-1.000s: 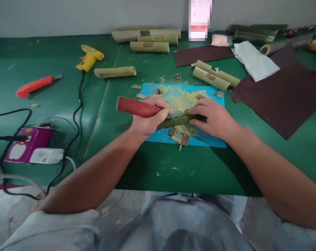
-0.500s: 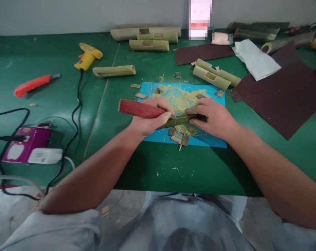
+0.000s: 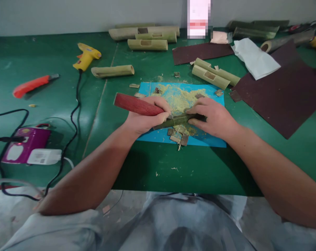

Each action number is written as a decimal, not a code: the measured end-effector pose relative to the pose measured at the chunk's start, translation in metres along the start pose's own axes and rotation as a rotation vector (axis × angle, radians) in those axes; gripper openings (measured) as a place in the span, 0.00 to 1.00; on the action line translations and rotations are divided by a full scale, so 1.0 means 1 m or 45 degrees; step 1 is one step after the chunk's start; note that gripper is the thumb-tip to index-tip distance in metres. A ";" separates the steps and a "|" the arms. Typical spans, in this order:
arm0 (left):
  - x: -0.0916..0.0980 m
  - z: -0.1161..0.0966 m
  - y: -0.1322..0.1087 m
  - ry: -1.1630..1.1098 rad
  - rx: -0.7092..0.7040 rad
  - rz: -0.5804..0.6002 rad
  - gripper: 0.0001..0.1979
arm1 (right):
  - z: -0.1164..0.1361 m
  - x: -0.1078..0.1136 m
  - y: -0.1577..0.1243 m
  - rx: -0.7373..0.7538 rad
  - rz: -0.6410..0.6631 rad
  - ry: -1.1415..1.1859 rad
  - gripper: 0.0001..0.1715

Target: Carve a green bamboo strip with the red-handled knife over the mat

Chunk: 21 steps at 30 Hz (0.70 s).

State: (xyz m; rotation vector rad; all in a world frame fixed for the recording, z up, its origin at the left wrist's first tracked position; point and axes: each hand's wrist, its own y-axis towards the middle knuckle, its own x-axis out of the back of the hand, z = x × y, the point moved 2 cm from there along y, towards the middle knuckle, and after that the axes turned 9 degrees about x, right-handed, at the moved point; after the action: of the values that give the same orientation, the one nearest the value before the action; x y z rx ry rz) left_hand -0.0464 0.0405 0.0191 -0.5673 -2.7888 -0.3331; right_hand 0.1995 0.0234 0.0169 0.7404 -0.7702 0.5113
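My left hand (image 3: 144,116) is closed around a carving knife (image 3: 137,104) with a thick red wooden handle. Only a little of its blade shows, at the surface of a dark green bamboo piece (image 3: 177,121). Fingers and thumb of my right hand (image 3: 212,115) grip the right end of that bamboo. It lies across a blue sheet (image 3: 210,140) strewn with pale sawdust (image 3: 180,101). Small brown chips (image 3: 184,140) lie just in front of the bamboo. My left hand hides part of the bamboo's left side.
Cut bamboo tubes (image 3: 147,44) lie at the back, others (image 3: 210,76) behind the sheet. On the left are a yellow glue gun (image 3: 86,57), a red-handled cutter (image 3: 32,85) and a purple power box (image 3: 27,144) with cables. Brown sandpaper (image 3: 283,94) and white paper (image 3: 254,59) lie right.
My left hand and the knife have shifted slightly left, and the handle's end has risen. More of the bamboo's left side shows. My right hand keeps its hold; the whole view has drifted a little.
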 end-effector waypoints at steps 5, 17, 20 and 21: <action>0.000 -0.001 0.000 -0.007 -0.003 -0.004 0.03 | -0.001 0.000 0.000 -0.033 0.014 0.009 0.09; -0.003 -0.004 -0.001 -0.051 -0.045 0.013 0.03 | 0.001 0.001 0.001 0.015 0.030 -0.028 0.09; -0.003 -0.004 -0.001 -0.052 -0.050 -0.010 0.03 | 0.002 0.002 0.001 0.055 0.026 -0.042 0.10; -0.004 -0.004 -0.001 -0.048 -0.045 -0.015 0.03 | 0.003 0.002 0.001 0.062 0.024 -0.044 0.10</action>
State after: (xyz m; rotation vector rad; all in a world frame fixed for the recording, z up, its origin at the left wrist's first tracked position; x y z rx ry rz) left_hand -0.0425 0.0375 0.0220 -0.5714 -2.8287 -0.3788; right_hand 0.1988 0.0221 0.0199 0.7895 -0.8000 0.5365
